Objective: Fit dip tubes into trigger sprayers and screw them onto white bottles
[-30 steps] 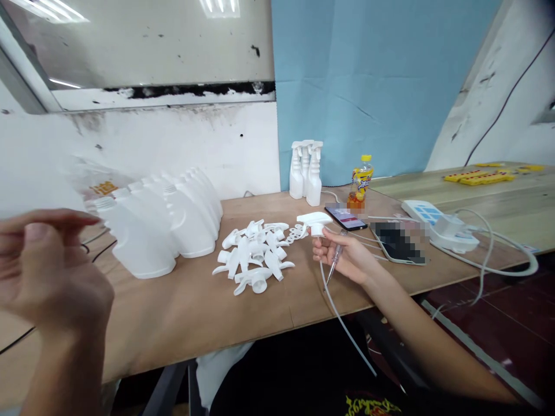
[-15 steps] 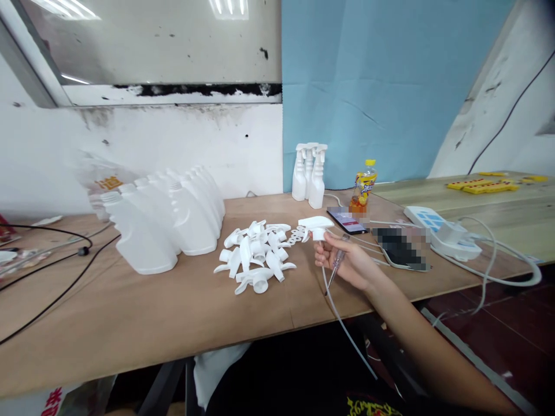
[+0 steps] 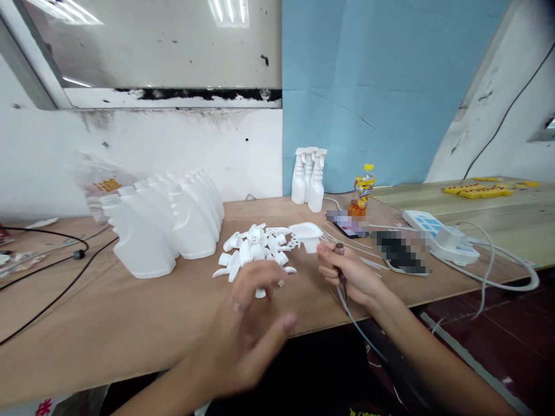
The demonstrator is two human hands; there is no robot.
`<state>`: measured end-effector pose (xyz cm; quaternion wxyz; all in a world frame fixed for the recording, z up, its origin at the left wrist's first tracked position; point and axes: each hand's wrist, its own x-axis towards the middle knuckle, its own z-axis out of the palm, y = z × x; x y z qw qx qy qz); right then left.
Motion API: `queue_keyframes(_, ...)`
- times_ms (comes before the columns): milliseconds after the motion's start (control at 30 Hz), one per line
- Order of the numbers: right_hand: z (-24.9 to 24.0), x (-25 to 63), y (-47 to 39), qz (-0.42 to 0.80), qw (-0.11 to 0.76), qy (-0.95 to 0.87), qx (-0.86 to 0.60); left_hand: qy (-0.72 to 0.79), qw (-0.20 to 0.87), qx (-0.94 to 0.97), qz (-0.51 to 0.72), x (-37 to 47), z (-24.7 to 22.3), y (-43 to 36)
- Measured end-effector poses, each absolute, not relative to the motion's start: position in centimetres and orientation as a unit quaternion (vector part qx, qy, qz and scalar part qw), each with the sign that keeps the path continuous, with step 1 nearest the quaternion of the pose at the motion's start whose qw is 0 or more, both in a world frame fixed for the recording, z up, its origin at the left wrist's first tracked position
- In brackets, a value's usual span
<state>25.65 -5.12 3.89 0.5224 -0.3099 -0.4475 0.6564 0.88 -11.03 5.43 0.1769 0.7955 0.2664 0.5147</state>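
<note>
My right hand (image 3: 349, 271) is closed around a screwdriver (image 3: 342, 271) and a white spray head (image 3: 307, 234), whose thin tube (image 3: 358, 326) hangs down toward the table's front edge. Blurred by motion, my left hand (image 3: 255, 323) has its fingers apart and holds nothing; it is in front of the pile of white spray heads (image 3: 255, 245) and partly covers it. Small white rings (image 3: 295, 240) lie beside the pile. Loose clear tubes (image 3: 359, 248) are on the table right of the held spray head.
Several white bottles (image 3: 143, 240) stand at the left, near black cables (image 3: 65, 289). Three bottles with spray heads (image 3: 315, 185) stand at the back. A drink bottle (image 3: 362, 193), two phones (image 3: 401, 251) and a power strip (image 3: 446, 237) are at the right.
My left hand has come into view from below with its fingers apart. The spray head in my right hand has turned and moved slightly left, and the screwdriver is more upright.
</note>
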Motion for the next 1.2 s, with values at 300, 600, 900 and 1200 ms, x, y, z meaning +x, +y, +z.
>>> queue_keyframes(300, 6.0, 24.5, -7.0, 0.758, 0.298, -0.512, -0.271, 0.342, 0.460, 0.682, 0.454, 2.0, 3.8, -7.4)
queue_keyframes(600, 8.8, 31.0, 6.0, 0.544, 0.414, -0.555, -0.474, 0.217, 0.827, 0.359, 0.375, 1.3, 1.8, -7.8)
queue_keyframes(900, 9.4, 30.8, 3.2, 0.116, 0.574, -0.619, -0.524, 0.190, 0.860, 0.317, 0.353, 1.7, 0.8, -7.8)
queue_keyframes(1200, 5.5, 24.1, -7.6, 0.284, 0.516, -0.751, -0.299, 0.191, 0.851, 0.319, 0.371, 1.7, 0.6, -7.9)
